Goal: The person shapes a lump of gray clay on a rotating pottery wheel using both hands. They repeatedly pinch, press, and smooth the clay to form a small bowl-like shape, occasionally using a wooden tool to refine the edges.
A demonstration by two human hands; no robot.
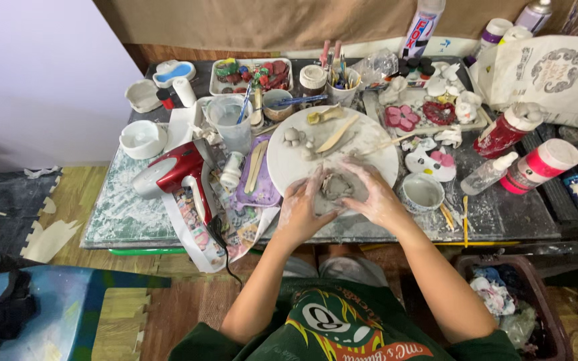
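A lump of grey clay (334, 186) lies on the near part of a round white board (376, 144). My left hand (300, 207) presses against its left side and my right hand (373, 195) against its right side, fingers curled around it. Both hands are smeared with clay. Farther back on the board lie small clay bits (294, 136), a wooden modelling stick (338, 134) and another tool (324, 115).
A red hair dryer (176, 171) lies left of the board beside a clear measuring cup (230, 120). A small white bowl (423, 192) sits right of my right hand. Paint bottles (540, 165), painted clay pieces (403, 117), cups of tools and dishes crowd the table.
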